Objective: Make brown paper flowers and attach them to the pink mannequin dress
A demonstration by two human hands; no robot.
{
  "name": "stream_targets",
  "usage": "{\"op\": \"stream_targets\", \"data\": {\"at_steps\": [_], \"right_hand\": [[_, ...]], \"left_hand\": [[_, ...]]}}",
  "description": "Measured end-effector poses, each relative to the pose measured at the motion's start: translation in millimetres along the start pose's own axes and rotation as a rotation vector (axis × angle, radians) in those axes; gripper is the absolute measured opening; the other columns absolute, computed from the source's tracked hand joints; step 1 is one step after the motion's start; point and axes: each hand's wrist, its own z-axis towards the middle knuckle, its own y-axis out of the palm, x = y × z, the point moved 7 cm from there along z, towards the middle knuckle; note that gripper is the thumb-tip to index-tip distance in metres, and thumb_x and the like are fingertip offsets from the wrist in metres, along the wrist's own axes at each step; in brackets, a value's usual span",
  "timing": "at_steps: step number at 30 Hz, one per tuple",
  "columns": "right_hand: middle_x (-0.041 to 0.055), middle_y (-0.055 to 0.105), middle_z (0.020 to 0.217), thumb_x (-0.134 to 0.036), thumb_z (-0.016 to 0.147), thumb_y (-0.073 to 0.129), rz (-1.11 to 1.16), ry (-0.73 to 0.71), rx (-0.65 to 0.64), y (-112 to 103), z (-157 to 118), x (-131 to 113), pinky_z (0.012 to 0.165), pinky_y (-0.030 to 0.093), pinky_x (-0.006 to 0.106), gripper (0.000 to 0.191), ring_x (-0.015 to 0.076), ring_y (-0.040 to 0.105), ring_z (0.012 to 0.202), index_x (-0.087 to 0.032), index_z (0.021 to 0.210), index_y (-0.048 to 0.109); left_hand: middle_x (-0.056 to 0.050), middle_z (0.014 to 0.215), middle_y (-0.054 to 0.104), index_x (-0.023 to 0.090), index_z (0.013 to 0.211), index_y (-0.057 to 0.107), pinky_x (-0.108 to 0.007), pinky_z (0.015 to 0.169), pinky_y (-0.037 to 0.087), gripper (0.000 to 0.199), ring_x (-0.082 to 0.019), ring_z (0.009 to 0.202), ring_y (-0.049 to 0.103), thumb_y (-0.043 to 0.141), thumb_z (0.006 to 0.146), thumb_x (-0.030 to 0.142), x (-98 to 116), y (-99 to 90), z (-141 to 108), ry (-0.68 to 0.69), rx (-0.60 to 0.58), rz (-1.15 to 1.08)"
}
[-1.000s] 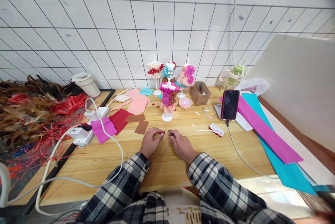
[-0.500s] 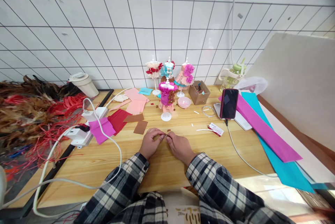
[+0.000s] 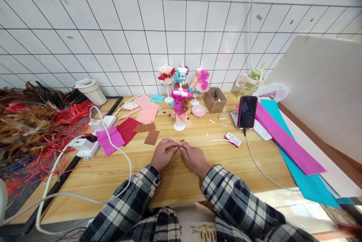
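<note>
My left hand point(image 3: 164, 154) and my right hand point(image 3: 195, 158) meet fingertip to fingertip low over the wooden table. Both pinch a tiny dark brown scrap point(image 3: 179, 146), mostly hidden by the fingers; it looks like brown crepe paper. Just beyond the fingertips lies a small brown paper bit point(image 3: 182, 140). Farther back stands a mini dress form in a magenta and peach paper dress point(image 3: 180, 102), with brown ruffles down one side. Left of my hands are brown crepe paper pieces point(image 3: 152, 137).
Dressed mini forms point(image 3: 166, 76), a pink bowl point(image 3: 199, 111) and a cardboard box point(image 3: 215, 100) stand behind. A phone point(image 3: 247, 112) leans upright at right, near a glue tube point(image 3: 233, 140). White cables point(image 3: 130, 166) loop across the left, beside red paper point(image 3: 128, 130).
</note>
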Motion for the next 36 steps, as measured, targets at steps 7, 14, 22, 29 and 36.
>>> {"op": "stream_targets", "data": {"at_steps": [7, 14, 22, 29, 36], "right_hand": [[0.0006, 0.067, 0.081, -0.042, 0.097, 0.027, 0.143, -0.013, -0.006, -1, 0, 6, 0.062, 0.035, 0.023, 0.032, 0.0146, 0.061, 0.074, -0.023, 0.095, 0.053], [-0.0016, 0.063, 0.073, -0.042, 0.096, 0.028, 0.211, -0.014, -0.026, -1, 2, 10, 0.061, 0.036, 0.023, 0.035, 0.0136, 0.057, 0.067, -0.024, 0.089, 0.057], [-0.0021, 0.063, 0.073, -0.041, 0.095, 0.031, 0.233, -0.018, -0.016, 2, 3, 13, 0.060, 0.037, 0.021, 0.032, 0.0124, 0.056, 0.066, -0.023, 0.087, 0.057], [-0.0017, 0.061, 0.072, -0.041, 0.095, 0.031, 0.243, -0.020, -0.037, 2, 4, 12, 0.060, 0.036, 0.022, 0.032, 0.0137, 0.056, 0.066, -0.023, 0.087, 0.056], [-0.0005, 0.062, 0.074, -0.040, 0.096, 0.030, 0.230, -0.031, -0.039, 1, 3, 11, 0.062, 0.036, 0.023, 0.030, 0.0140, 0.056, 0.068, -0.023, 0.089, 0.054]], "left_hand": [[-0.005, 0.080, 0.065, 0.021, 0.080, 0.071, -0.034, 0.079, 0.046, 0.014, -0.019, 0.082, 0.059, 0.061, 0.081, 0.031, 3, 1.8, 1, 0.012, -0.024, 0.007], [-0.005, 0.081, 0.065, 0.022, 0.080, 0.072, -0.034, 0.080, 0.047, 0.016, -0.019, 0.083, 0.059, 0.061, 0.081, 0.033, 3, 2.6, 0, -0.001, -0.041, 0.011], [-0.004, 0.080, 0.065, 0.022, 0.081, 0.072, -0.032, 0.079, 0.047, 0.013, -0.018, 0.082, 0.059, 0.061, 0.081, 0.030, 0, 3.7, 0, 0.006, -0.037, 0.006], [-0.004, 0.079, 0.066, 0.022, 0.079, 0.072, -0.033, 0.078, 0.046, 0.013, -0.018, 0.082, 0.059, 0.061, 0.081, 0.029, 0, 2.8, 0, -0.011, -0.038, 0.007], [-0.004, 0.080, 0.066, 0.022, 0.080, 0.072, -0.033, 0.079, 0.046, 0.014, -0.018, 0.082, 0.059, 0.061, 0.080, 0.030, -3, 4.4, -1, -0.022, -0.040, -0.003]]}}
